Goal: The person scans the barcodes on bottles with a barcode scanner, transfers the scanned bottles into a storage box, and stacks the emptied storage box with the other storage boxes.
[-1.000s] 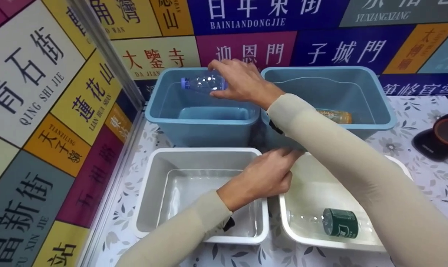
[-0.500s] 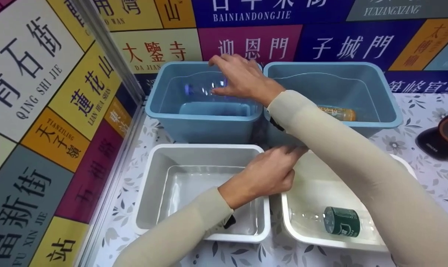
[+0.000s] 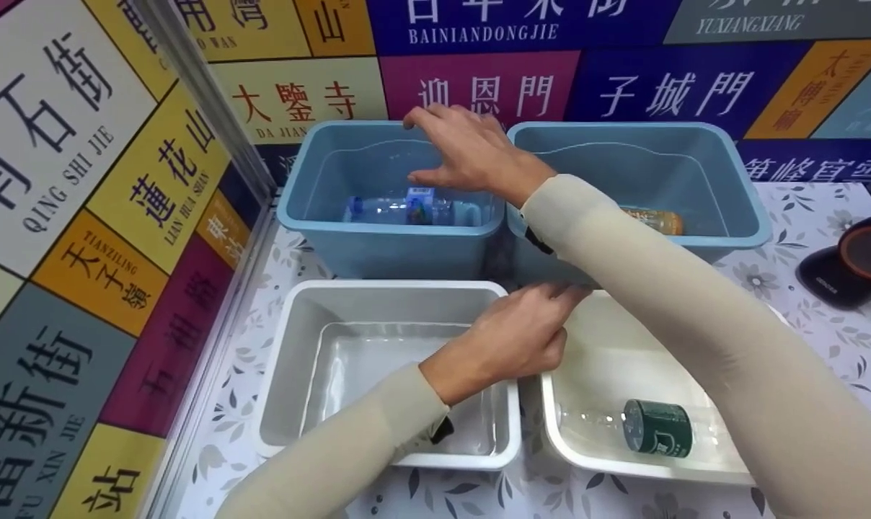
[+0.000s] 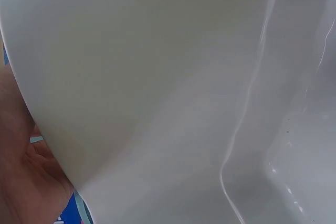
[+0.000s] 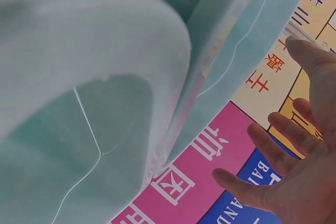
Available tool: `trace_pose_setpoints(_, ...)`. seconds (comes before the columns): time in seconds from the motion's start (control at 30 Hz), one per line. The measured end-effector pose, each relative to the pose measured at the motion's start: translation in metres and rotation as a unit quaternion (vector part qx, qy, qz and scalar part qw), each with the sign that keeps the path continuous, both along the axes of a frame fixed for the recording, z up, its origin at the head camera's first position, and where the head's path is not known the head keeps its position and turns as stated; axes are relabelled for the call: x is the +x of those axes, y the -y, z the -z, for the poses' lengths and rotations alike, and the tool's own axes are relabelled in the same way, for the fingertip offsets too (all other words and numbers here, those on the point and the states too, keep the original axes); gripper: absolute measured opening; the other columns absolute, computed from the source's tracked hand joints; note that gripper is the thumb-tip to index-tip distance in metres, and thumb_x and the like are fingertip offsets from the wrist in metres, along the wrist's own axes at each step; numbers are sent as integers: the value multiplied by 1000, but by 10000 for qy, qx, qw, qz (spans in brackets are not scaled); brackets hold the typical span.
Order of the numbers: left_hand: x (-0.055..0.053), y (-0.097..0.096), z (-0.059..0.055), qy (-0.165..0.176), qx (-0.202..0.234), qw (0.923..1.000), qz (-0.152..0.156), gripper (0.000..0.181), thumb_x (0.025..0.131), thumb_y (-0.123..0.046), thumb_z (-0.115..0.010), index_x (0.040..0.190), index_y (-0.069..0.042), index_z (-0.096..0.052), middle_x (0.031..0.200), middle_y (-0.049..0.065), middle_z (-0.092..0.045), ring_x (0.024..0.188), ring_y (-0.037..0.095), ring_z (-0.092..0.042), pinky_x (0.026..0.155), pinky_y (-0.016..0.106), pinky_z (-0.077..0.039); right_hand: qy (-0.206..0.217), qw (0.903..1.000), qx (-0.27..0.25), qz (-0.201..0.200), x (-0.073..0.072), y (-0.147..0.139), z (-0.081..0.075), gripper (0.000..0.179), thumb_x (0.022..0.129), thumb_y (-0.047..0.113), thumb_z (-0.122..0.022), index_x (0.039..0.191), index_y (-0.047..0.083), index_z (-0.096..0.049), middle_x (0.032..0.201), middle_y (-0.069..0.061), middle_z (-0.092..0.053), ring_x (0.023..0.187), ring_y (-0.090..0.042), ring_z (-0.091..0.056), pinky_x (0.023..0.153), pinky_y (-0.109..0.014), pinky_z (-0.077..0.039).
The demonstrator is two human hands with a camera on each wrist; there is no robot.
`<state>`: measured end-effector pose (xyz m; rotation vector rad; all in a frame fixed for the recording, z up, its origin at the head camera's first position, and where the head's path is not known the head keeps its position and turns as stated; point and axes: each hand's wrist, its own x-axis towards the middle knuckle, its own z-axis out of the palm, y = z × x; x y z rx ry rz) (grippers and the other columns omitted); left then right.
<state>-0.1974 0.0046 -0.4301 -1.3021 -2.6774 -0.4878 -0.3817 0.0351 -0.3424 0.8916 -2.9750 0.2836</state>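
My right hand point(image 3: 468, 148) hovers over the left blue bin point(image 3: 399, 238), thumb and fingers spread, holding nothing. Below it a clear plastic bottle point(image 3: 385, 209) with a bluish cap and a printed label lies in that bin. In the right wrist view the right hand point(image 5: 294, 166) shows its fingers apart beside the bin rims. My left hand point(image 3: 515, 335) hangs over the gap between the white bins, beneath the right forearm, fingers loosely bent and nothing visible in them. The left wrist view shows part of the left hand point(image 4: 31, 177) beyond a pale bin wall.
The right blue bin point(image 3: 724, 238) holds an orange-labelled bottle point(image 3: 655, 220). In front stand a left white bin point(image 3: 291, 360) and a right white bin point(image 3: 594, 465); the right one holds a clear bottle with a green label point(image 3: 659, 428). A black device point(image 3: 839, 274) stands far right.
My right hand has let go of the clear bottle, which has dropped from between its fingers into the left blue bin. Both hands have kept almost the same place.
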Motion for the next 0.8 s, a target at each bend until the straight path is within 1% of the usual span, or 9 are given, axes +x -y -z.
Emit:
trace_pose_setpoints(0.13,1,0,0,30,6,10000,-16,53,89,-9,-48,141,-17,-50,118,1,-63,104,15,-63,84,32,-57,-99,9999,-21,-76,2,-3,-1,76,86,64,-64,150,31,-39,154,2,-44,136,-24,-46,109,-53,-43)
trace_pose_setpoints(0.27,1,0,-1,93,36,10000,-9,52,89,-10,-49,141,-16,-51,121,2,-62,106,14,-63,86,32,-57,-105,9999,-64,-62,5,-6,-4,75,86,65,-63,149,31,-40,153,2,-45,136,-24,-45,109,-55,-42)
trace_pose_setpoints(0.47,1,0,1,20,81,10000,17,51,88,-10,-50,139,-16,-52,119,2,-63,108,16,-63,88,33,-56,-246,9995,-197,-98,10,-16,-5,73,86,65,-63,147,30,-43,153,3,-46,138,-23,-45,111,-56,-41)
trace_pose_setpoints(0.57,1,0,1,30,47,10000,27,52,88,-10,-50,139,-15,-51,121,2,-63,109,16,-63,90,33,-56,-228,9992,-311,-130,14,-24,-6,73,87,65,-62,148,30,-43,152,2,-47,139,-24,-46,112,-57,-40)
trace_pose_setpoints(0.7,0,0,0,51,-2,10000,33,52,87,-10,-51,140,-14,-52,122,3,-63,109,16,-63,90,33,-56,-355,9982,-453,-148,18,-36,-8,71,87,64,-63,147,29,-44,149,2,-49,136,-23,-49,111,-52,-43)
trace_pose_setpoints(0.8,0,0,0,89,-15,10000,33,51,88,-10,-51,138,-14,-53,121,3,-63,107,16,-63,89,33,-57,-432,9972,-593,-127,21,-45,-9,70,88,61,-65,147,29,-45,149,3,-50,137,-21,-49,113,-47,-43)
